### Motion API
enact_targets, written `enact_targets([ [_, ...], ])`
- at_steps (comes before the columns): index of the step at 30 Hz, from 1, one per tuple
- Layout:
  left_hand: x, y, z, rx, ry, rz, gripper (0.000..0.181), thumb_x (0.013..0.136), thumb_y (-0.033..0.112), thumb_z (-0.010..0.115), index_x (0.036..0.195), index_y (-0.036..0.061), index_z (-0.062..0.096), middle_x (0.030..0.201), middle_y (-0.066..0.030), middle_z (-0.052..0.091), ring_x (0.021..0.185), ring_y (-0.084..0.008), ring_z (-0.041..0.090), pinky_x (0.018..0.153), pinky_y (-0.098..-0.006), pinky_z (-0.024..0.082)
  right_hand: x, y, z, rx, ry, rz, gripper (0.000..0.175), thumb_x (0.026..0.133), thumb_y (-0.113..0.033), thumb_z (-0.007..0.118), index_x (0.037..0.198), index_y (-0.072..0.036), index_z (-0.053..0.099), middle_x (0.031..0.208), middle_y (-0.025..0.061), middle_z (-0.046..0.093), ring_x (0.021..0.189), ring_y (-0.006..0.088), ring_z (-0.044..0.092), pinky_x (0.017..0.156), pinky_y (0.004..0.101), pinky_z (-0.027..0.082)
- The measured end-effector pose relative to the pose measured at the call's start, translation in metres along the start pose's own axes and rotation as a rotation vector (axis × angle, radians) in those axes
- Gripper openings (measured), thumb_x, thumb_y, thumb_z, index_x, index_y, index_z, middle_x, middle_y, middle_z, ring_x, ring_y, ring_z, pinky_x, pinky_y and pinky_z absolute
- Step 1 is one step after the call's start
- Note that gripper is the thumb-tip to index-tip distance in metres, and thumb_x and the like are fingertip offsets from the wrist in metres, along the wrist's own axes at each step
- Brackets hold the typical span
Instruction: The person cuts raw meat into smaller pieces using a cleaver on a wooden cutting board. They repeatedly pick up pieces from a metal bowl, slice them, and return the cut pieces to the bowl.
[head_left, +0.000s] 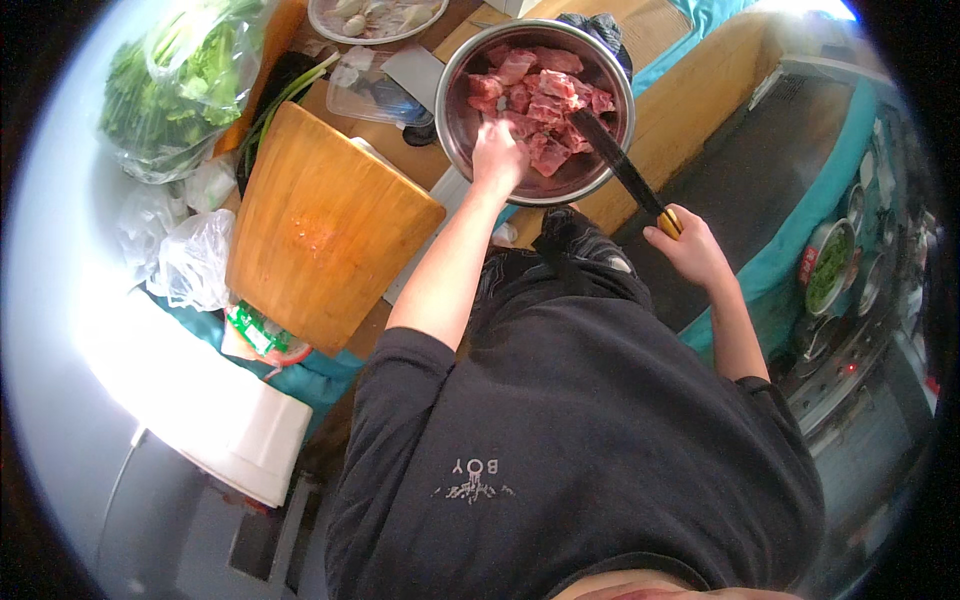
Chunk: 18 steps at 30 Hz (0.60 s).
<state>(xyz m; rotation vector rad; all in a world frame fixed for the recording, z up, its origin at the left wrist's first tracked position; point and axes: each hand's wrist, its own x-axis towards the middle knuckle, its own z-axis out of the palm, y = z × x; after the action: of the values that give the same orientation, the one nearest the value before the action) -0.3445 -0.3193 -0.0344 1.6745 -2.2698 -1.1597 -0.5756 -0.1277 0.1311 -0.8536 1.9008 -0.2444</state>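
Observation:
Several chunks of raw red meat (555, 94) lie in a round stainless-steel bowl (621, 161). My left hand (499, 154) reaches over the bowl's near rim, its fingers bent down at the meat. Whether they grip a piece is hidden. My right hand (694, 247) is closed around the yellow handle of a dark-bladed knife (619, 161). The blade slants across the bowl's right rim, and its tip is over the meat. To the left, a thick wooden cutting board (330, 232) has a small wet reddish patch on its surface.
A plastic bag of leafy greens (176, 97) is at upper left, above crumpled clear bags (191, 259). Beyond the board are a plate of garlic (375, 16) and a clear plastic container (367, 90). A bowl of chopped greens (830, 270) is at far right.

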Motion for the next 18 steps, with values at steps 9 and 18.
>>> enact_targets([
  [9, 0.044, -0.003, 0.021, 0.408, -0.258, 0.030, 0.042, 0.082, 0.018, 0.066, 0.121, 0.0043, 0.063, 0.132, -0.0210, 0.055, 0.116, -0.0426, 0.059, 0.101, -0.0452, 0.051, -0.005, 0.016, 0.004, 0.073, 0.002, 0.032, 0.037, 0.088, -0.030, 0.074, 0.095, 0.003, 0.058, 0.075, 0.0128, 0.056, 0.070, 0.0192, 0.052, 0.067, 0.0372, 0.047],
  [18, 0.035, 0.002, -0.021, -0.417, -0.321, -0.164, 0.034, 0.083, 0.033, 0.069, 0.098, 0.0031, 0.073, 0.083, -0.0075, 0.070, 0.083, -0.0217, 0.069, 0.074, -0.0348, 0.055, -0.008, 0.022, 0.009, 0.125, 0.016, 0.009, 0.036, 0.087, -0.028, 0.075, 0.091, 0.003, 0.058, 0.073, 0.0088, 0.055, 0.069, 0.0159, 0.051, 0.065, 0.0351, 0.045],
])
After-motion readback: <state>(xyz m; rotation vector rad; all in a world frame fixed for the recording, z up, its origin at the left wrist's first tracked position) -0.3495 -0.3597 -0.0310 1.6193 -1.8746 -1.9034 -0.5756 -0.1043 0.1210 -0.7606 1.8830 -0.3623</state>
